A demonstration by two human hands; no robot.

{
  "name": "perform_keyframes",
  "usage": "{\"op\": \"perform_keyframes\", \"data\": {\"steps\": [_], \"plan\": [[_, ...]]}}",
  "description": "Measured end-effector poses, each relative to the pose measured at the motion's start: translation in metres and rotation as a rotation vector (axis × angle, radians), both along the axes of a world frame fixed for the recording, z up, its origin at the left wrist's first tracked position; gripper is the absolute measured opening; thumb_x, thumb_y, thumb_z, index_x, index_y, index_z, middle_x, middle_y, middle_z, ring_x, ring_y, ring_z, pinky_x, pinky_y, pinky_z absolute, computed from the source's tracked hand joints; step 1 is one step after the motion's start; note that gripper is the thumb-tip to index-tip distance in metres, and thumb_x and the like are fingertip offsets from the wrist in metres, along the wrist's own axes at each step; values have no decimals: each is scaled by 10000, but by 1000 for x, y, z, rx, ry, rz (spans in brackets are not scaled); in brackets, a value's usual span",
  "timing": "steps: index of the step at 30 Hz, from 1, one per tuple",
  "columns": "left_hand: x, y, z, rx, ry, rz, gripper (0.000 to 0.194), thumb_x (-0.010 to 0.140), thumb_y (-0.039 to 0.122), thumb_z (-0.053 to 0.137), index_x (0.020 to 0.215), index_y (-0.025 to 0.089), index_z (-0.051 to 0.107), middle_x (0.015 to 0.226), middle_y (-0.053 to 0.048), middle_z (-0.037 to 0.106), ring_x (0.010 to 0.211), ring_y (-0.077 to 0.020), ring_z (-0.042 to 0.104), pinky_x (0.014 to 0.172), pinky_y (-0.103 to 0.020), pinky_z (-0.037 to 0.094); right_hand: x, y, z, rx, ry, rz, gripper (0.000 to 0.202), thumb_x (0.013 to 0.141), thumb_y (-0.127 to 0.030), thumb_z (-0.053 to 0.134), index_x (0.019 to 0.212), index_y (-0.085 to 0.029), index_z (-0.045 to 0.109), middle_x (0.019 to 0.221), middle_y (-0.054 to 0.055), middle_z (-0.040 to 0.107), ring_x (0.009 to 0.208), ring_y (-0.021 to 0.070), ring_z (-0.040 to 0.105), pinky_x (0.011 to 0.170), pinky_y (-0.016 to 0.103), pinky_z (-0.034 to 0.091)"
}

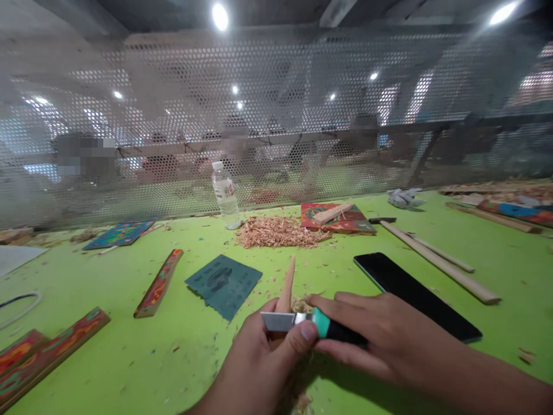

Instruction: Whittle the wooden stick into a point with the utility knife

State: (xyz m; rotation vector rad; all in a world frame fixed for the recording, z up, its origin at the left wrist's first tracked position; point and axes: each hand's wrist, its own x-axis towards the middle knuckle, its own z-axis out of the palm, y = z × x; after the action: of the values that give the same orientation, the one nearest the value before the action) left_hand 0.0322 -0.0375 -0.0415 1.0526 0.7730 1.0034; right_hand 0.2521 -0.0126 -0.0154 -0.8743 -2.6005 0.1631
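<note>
- head view: the left hand (258, 353) is closed around the lower part of a tapered piece of wood (287, 283), whose thin end points up and away over the green table (125, 363).
- the right hand (380, 325) grips the dark and teal handle of a knife (278, 321), its blade lying crosswise over the wood near the left fingers; the left thumb is up against the knife's neck.
- the step in hand looks to be whittling: loose shavings (301, 304) lie just beyond the hands, and a bigger shavings pile (280, 232) sits farther back, near a bottle (227, 200).
- which way the cutting edge faces, and whether it bites at this instant, i cannot tell.
- as i judge it, the next move calls for a shallow, controlled stroke along the grain, the left hand keeping the wood steady and the thumb steering the blade, with fingertips clear of the edge.
- a dark green sheet (223, 285), perhaps sandpaper, lies flat to the left, near a painted strip (159, 283); neither is in a hand.
</note>
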Motion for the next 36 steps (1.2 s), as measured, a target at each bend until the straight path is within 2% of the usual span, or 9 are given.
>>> {"op": "perform_keyframes", "data": {"steps": [8,14,18,21,24,27,29,32,36], "plan": [[5,2,0,-97,29,21,504,829,617,837,733,179,607,617,64,434,575,-95,350,558,-227,316,-5,-6,-8,208,53,-96,532,1165,-527,296,1308,-167,661,1009,108,823,771,241,810,595,347,588],[4,1,-2,-120,101,63,570,835,680,797,713,214,493,590,92,360,541,-80,275,509,-233,238,-3,-6,-10,314,113,-199,483,1162,-494,360,1385,-152,617,1028,118,817,760,257,809,572,366,587],[-1,1,-4,-100,205,30,552,834,686,797,791,183,574,615,82,403,552,-82,306,517,-239,274,4,3,-1,390,210,-206,413,1150,-452,444,1383,-152,606,1062,124,819,828,268,819,634,366,617],[-1,1,2,-95,130,0,535,824,652,829,815,165,608,657,67,432,584,-85,328,552,-239,331,6,8,3,362,191,-140,416,1152,-446,433,1341,-134,635,1068,141,821,819,263,818,625,357,622],[0,1,6,-114,49,-23,536,788,631,873,900,146,672,748,28,515,654,-104,412,640,-255,408,4,9,2,278,153,-82,412,1147,-437,453,1310,-127,670,1048,144,818,811,253,807,654,348,623],[0,1,5,-68,62,-11,538,779,623,886,904,128,716,792,-3,558,723,-123,451,684,-253,402,2,7,2,145,125,4,354,1121,-398,533,1303,-137,691,928,95,799,767,221,783,640,305,593],[-1,1,2,-38,33,-60,493,820,592,867,909,128,729,805,-14,571,760,-135,472,716,-258,404,1,5,3,79,108,43,334,1110,-380,560,1302,-143,696,880,72,780,744,205,771,625,286,570],[-3,1,-1,-17,-14,-127,416,866,533,848,901,137,725,828,-26,583,793,-149,493,748,-272,412,1,2,4,91,89,50,389,1139,-421,485,1317,-143,690,861,68,770,736,201,764,607,288,553],[-3,1,-2,5,56,-89,462,868,584,822,814,138,715,751,-11,541,722,-141,453,698,-272,405,0,-2,1,260,58,-6,538,1175,-482,302,1333,-124,672,866,80,778,718,204,773,559,314,527]]}}
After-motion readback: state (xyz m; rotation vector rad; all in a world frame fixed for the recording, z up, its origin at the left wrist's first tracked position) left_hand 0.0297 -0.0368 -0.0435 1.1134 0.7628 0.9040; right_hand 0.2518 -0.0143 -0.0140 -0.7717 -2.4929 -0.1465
